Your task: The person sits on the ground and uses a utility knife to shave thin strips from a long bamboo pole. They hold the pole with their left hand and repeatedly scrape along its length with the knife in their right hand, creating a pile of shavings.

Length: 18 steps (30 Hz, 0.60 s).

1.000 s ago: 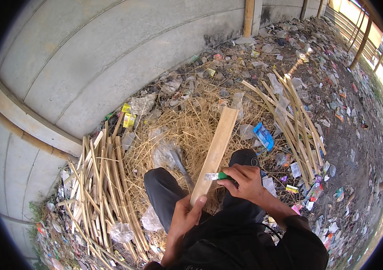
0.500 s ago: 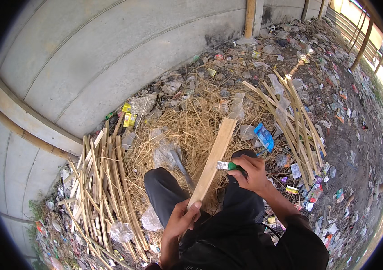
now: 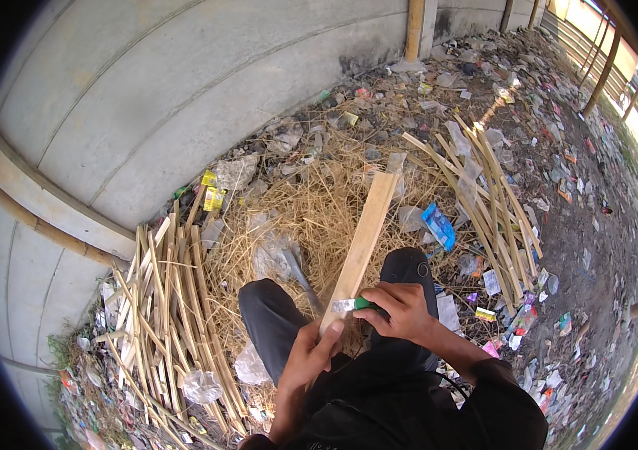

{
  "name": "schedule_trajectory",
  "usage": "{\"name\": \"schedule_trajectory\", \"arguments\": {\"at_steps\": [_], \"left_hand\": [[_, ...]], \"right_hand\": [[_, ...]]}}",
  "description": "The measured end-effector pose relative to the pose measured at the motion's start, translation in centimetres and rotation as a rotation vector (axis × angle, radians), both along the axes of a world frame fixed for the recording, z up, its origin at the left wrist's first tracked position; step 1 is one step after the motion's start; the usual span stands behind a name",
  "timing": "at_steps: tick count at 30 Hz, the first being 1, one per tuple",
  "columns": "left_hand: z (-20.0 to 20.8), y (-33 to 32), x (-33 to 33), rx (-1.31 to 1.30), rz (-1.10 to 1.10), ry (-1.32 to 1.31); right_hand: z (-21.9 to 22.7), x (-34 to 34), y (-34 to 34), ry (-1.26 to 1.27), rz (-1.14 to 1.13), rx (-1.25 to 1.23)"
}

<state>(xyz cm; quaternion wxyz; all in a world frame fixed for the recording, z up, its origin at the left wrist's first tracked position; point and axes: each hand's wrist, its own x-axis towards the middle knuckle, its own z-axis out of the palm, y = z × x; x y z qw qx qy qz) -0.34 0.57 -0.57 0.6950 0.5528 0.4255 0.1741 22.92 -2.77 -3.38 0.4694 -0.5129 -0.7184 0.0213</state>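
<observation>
My left hand (image 3: pixel 310 354) is closed around the lower end of a flat bamboo slat (image 3: pixel 367 236), with the thumb along its face. The slat slants up and away between my knees. In my right hand (image 3: pixel 401 310) is a short-bladed knife (image 3: pixel 344 305) with a green handle. Its broad pale blade lies across the slat just above my left thumb. Most of the handle is hidden by my fingers.
A pile of bamboo strips (image 3: pixel 176 322) lies at the left, and another bundle (image 3: pixel 491 210) at the right. Straw-like shavings (image 3: pixel 334 187) cover the ground ahead, with a blue wrapper (image 3: pixel 439 227) beside them. A concrete wall (image 3: pixel 184 97) bounds the far left. Litter is scattered around.
My right hand and the knife have moved down along the slat toward my left hand. The slat's far end has risen slightly in view.
</observation>
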Motion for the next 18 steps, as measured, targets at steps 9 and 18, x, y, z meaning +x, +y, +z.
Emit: {"name": "schedule_trajectory", "arguments": {"at_steps": [9,18], "left_hand": [[-0.9,-0.2,-0.7,-0.065,-0.048,-0.032],[-1.4,-2.4,-3.7,-0.206,-0.153,-0.014]], "right_hand": [[0.1,0.7,0.0,-0.018,0.008,0.010],[1.0,9.9,3.4,0.139,-0.479,0.040]]}}
